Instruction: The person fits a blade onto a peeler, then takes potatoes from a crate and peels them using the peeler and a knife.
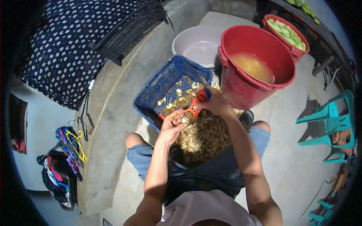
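My left hand pinches a small round brown-skinned piece of produce with a pale peeled patch at its lower side. Against it lies an orange hand peeler with holes in its body and blue at its upper end. My right hand is closed around this peeler. Just beyond both hands, a blue plastic crate holds several brown round pieces and pale cut pieces. Below the hands, a heap of pale and brown peelings lies between my legs.
A large red bucket with cloudy yellowish liquid stands at the right, beside a pale basin. Behind it is a red tub of green slices. Teal plastic stools are at far right. A concrete ledge runs along the left.
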{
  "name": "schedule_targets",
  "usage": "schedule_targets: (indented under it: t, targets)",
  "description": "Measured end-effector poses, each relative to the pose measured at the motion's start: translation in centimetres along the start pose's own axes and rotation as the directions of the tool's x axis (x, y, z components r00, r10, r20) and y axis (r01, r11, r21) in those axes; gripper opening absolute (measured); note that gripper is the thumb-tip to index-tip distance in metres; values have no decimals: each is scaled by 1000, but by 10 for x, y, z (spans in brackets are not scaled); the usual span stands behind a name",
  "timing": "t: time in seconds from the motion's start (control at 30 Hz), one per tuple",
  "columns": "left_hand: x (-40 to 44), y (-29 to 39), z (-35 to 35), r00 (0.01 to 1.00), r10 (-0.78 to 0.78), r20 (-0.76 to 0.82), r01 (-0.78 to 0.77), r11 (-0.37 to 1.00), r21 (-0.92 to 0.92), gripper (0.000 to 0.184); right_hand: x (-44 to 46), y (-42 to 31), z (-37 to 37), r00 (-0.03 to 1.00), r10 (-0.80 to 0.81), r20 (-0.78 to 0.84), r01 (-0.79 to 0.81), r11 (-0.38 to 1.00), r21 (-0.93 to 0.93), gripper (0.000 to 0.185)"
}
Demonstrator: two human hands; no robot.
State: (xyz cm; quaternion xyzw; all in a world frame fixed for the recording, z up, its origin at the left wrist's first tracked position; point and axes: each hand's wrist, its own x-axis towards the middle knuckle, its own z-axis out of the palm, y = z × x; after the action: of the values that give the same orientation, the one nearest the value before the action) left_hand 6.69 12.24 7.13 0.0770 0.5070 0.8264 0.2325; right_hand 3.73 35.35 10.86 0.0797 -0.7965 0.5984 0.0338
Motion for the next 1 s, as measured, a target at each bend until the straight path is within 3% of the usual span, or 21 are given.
schedule_targets:
  t: [0.13, 0.23, 0.3, 0.37, 0.43, 0.47, 0.5, 0.57, 0.6, 0.63, 0.7, 0.73, 0.83, 0.9, 1.0]
  targets:
    - [-1, 0, 6, 1000, 7, -7, -7, 1000, 17, 46, -1, -9, -5, 1000, -23, -8, 22, 998, -57, 48]
    - [-2, -10, 5, 997, 51, -58, -49, 998, 24, 44, -1, -12, -10, 995, 103, 15, -102, 992, -78, 45]
    - [9, -24, -7, 989, 66, -136, -72, 997, -41, 42, 12, 28, -2, 996, -59, -69, 53, 995, -86, 44]
    - [11, -23, -5, 987, 70, -145, -73, 997, -14, 42, 11, 30, -2, 988, -95, -121, 84, 992, -91, 42]
    - [7, -26, -1, 976, 117, -181, -116, 993, 18, 41, 18, 45, 0, 924, -327, -199, 315, 945, -93, 38]
    - [5, -22, -1, 979, 111, -173, -116, 993, -24, 43, 17, 47, -8, 918, -238, -318, 101, 913, -394, 35]
    - [2, -18, -1, 979, 112, -171, -118, 993, -21, 43, 19, 49, -17, 916, -240, -320, 102, 914, -394, 35]
    - [-7, -9, -1, 987, 108, -122, -120, 988, -102, 45, 24, 56, -29, 967, 28, -251, -6, 996, 87, 34]
    - [-7, -10, 0, 985, 92, -147, -112, 984, -136, 47, 24, 60, -19, 986, -35, -162, 84, 948, 307, 37]
    - [-5, -9, 1, 984, 95, -147, -116, 983, -139, 47, 19, 45, -13, 986, -38, -160, 86, 949, 304, 37]
    - [-2, -8, 2, 995, 33, -93, -54, 971, -234, 47, 5, 7, -3, 995, -80, -66, 78, 997, -29, 42]
    - [-1, -7, 3, 995, 29, -90, -50, 971, -235, 47, 9, 11, 2, 1000, 1, 2, -1, 997, 72, 45]
    - [-1, -5, 2, 997, 58, -49, -64, 986, -154, 48, 8, 17, 1, 999, -10, 47, 5, 994, 106, 45]
    - [-1, -6, -5, 996, 85, 39, -85, 996, -7, 48, 7, 13, 1, 997, -7, 77, -1, 994, 105, 45]
    - [-2, -3, 4, 994, 109, 8, -109, 994, 23, 47, 11, 13, -5, 996, 36, 79, -40, 998, 43, 44]
